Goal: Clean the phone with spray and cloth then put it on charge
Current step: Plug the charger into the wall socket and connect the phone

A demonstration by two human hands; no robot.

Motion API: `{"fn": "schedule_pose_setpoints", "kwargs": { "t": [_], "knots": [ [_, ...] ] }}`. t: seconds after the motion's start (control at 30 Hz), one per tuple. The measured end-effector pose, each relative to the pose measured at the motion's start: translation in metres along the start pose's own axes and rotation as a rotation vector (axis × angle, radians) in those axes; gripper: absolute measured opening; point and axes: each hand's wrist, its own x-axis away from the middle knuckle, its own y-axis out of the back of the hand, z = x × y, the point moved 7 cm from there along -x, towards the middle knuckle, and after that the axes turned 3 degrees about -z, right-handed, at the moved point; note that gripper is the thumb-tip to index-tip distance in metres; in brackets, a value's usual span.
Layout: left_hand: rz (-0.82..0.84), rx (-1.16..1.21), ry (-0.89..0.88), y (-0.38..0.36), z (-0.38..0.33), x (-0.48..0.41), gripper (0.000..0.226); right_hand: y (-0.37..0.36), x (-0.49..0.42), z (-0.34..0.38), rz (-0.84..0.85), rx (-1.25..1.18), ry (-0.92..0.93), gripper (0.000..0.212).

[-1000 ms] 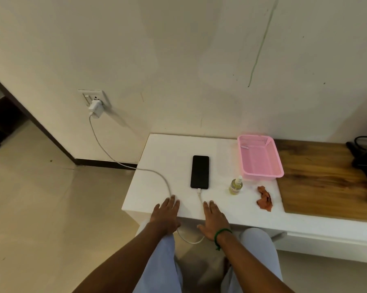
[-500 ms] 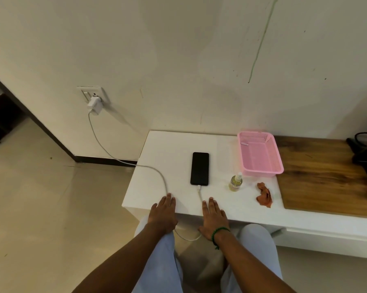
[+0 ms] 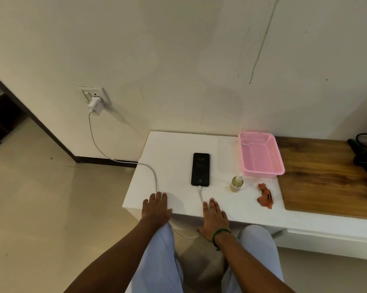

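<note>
A black phone (image 3: 200,169) lies flat on the white table (image 3: 170,149), its screen lit. A white cable (image 3: 155,178) is plugged into its near end and runs to a white charger (image 3: 95,105) in the wall socket. A small spray bottle (image 3: 236,182) stands right of the phone. Further right lies a crumpled orange cloth (image 3: 265,196). My left hand (image 3: 156,209) rests flat at the table's front edge, fingers apart, holding nothing. My right hand (image 3: 214,216) also lies flat there, just below the phone, with nothing in it.
An empty pink basket (image 3: 261,172) sits behind the bottle and cloth. A wooden board (image 3: 326,178) covers the table's right part, with a dark object (image 3: 366,153) at the far right. The cable hangs in a loop below the table edge between my knees.
The phone's screen has lit up. Both hands slid slightly back toward the table's front edge, still flat and empty. The view shifted a little.
</note>
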Motion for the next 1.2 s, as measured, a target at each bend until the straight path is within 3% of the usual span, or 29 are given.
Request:
{"fn": "schedule_pose_setpoints", "kwargs": {
  "t": [0.23,0.53,0.63,0.93,1.2],
  "knots": [
    [-0.005,0.027,0.077,0.002,0.014,-0.003,0.059,-0.002,-0.001,-0.001,-0.013,-0.014,0.005,0.097],
    [-0.018,0.033,0.128,0.006,0.035,-0.009,0.055,-0.003,-0.001,0.000,0.031,-0.018,0.023,0.118],
    [-0.010,0.018,0.157,0.006,0.043,-0.012,0.053,-0.004,0.004,0.004,0.014,0.026,0.077,0.106],
    [0.012,0.017,0.304,0.010,0.078,-0.014,0.055,-0.002,0.004,0.029,-0.216,0.184,0.194,0.044],
    [0.020,0.145,0.435,0.008,0.117,-0.018,0.054,0.005,-0.007,0.047,-0.293,0.129,0.296,0.035]
  ]
}}
